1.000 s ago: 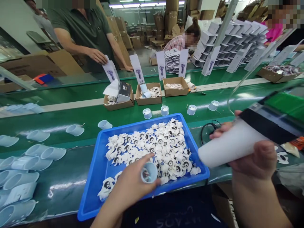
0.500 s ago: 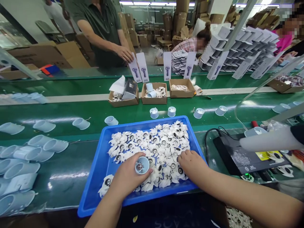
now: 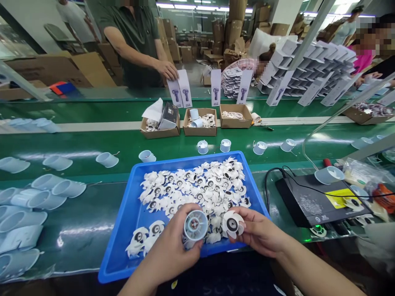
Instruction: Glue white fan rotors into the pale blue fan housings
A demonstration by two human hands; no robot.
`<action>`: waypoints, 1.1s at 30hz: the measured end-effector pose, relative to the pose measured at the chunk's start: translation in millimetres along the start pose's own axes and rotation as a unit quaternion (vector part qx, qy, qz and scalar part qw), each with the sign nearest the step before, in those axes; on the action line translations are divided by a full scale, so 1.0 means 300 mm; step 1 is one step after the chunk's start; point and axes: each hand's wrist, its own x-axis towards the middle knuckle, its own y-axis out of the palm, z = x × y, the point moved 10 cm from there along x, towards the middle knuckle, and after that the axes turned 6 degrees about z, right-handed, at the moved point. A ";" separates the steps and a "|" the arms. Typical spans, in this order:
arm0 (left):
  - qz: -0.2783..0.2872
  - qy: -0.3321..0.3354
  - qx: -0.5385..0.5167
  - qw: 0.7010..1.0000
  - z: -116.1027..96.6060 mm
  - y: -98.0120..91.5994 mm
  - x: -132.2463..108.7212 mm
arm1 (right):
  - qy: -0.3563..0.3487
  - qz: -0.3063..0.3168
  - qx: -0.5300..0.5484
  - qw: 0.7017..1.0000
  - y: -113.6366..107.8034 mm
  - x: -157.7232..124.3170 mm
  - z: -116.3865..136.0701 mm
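My left hand (image 3: 177, 242) is closed around a light-blue cylindrical housing (image 3: 195, 225), its open end facing me and spokes with a reddish centre showing inside. Between the fingers of my right hand (image 3: 262, 232) is a white fan impeller (image 3: 233, 224) with a dark ring at its hub, turned toward me. The two parts are close together but apart, above the near side of a blue tray (image 3: 119, 230). Many more white impellers (image 3: 197, 181) lie heaped in that tray. My fingers hide part of the housing's side.
Light-blue housings (image 3: 46, 199) cluster at left, and others stand along the green conveyor (image 3: 173, 144). Small cardboard boxes (image 3: 200, 130) hold parts beyond the tray. A black device (image 3: 308, 201) with cables lies at right. Across the belt, a co-worker's hand (image 3: 167, 70) touches upright white cartons (image 3: 185, 88).
My right hand has come out of the impeller heap toward me with one impeller. My left hand has moved right and nearer with the housing, now tilted toward me.
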 end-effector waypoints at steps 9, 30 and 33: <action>0.054 0.045 0.060 0.996 -0.062 0.070 0.000 | 0.017 0.033 0.349 0.937 0.052 0.013 -0.047; 0.020 0.082 0.098 0.992 -0.075 0.035 -0.027 | 0.020 0.038 0.352 0.935 0.068 0.032 -0.069; 0.019 0.098 0.095 0.990 -0.085 0.036 -0.033 | 0.020 0.041 0.354 0.934 0.078 0.032 -0.062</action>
